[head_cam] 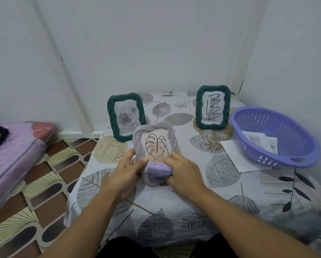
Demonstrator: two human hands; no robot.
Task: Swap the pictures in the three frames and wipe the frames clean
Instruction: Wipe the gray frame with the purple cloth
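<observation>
A grey rope-edged frame [157, 138] with a leaf drawing is tilted up over the middle of the table. My left hand [128, 168] grips its lower left edge. My right hand [182, 171] holds a bunched lilac cloth [157, 169] against the frame's bottom edge. Two dark green frames stand upright behind. The left green frame [125, 116] shows a rose picture. The right green frame [212, 107] shows black scribbled lines.
A purple plastic basket [275, 136] with paper pictures inside sits at the table's right, on a white sheet [236, 155]. The leaf-print tablecloth [221, 185] covers the table. A lilac mattress [9, 155] lies on the floor to the left. White walls stand close behind.
</observation>
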